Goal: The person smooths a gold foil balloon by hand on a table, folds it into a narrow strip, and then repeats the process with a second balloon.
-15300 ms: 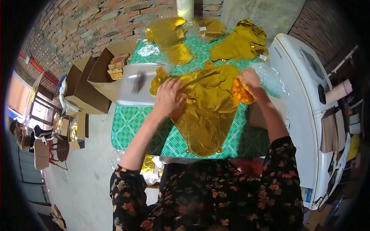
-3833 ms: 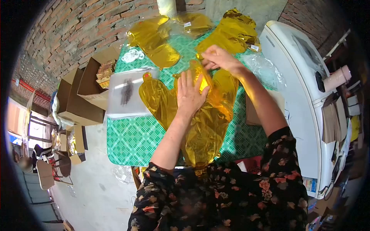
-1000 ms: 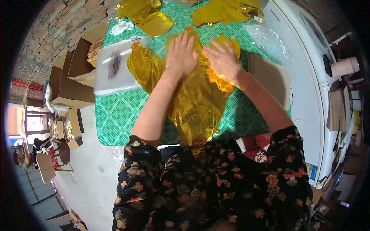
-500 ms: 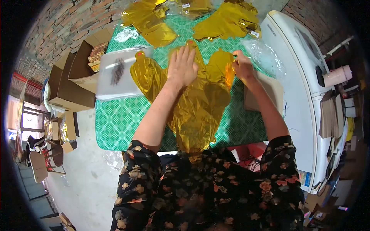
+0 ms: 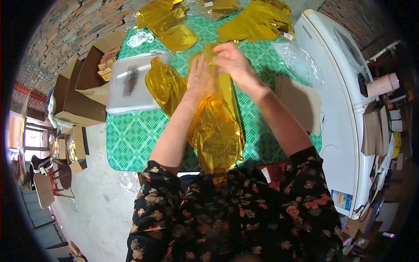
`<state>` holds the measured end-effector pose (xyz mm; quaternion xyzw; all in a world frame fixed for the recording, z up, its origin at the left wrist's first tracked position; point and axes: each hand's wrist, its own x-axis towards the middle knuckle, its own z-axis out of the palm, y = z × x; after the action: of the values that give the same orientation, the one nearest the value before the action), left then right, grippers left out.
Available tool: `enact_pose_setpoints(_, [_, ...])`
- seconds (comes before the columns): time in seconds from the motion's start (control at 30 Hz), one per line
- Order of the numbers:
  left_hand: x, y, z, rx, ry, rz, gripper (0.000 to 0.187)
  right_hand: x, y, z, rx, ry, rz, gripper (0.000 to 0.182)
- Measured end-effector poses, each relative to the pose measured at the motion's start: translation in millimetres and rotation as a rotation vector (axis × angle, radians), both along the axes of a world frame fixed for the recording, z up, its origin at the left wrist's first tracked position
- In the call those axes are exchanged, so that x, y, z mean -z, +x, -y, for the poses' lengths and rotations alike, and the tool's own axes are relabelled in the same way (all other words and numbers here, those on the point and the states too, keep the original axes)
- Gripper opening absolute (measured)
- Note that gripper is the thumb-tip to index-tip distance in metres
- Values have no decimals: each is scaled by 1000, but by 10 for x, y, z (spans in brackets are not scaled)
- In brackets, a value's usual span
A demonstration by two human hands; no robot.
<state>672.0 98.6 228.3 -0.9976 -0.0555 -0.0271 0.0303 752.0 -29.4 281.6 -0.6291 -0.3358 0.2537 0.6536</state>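
Folded over since half a second ago, the balloon's [image 5: 217, 124] right lobe is now lying across its middle under the right hand [image 5: 233, 65], whose fingers are curling onto the foil. Left hand [image 5: 200, 81] is pressing flat, fingers spread. Shiny, crinkled gold, it is overhanging the table's [image 5: 135, 139] near edge; bare cloth is lying open on both sides.

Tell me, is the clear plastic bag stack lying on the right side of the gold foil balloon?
No, the clear plastic bag stack lies left of the gold foil balloon.
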Motion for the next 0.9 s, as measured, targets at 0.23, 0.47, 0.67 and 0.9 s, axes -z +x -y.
enact_pose_setpoints(0.23, [-5, 71, 52, -11, -42, 202, 78, 782, 523, 713, 254, -244, 869, 41])
enact_pose_setpoints(0.47, [101, 77, 19, 10, -46, 236, 79, 618, -221, 940, 219, -569, 1348, 46])
enact_pose_setpoints(0.67, [80, 52, 26, 26, 14, 149, 74, 662, -380, 881, 203, -506, 1242, 54])
enact_pose_setpoints(0.9, [230, 71, -34, 48, 35, 204, 71, 634, -416, 841, 174, -542, 1196, 53])
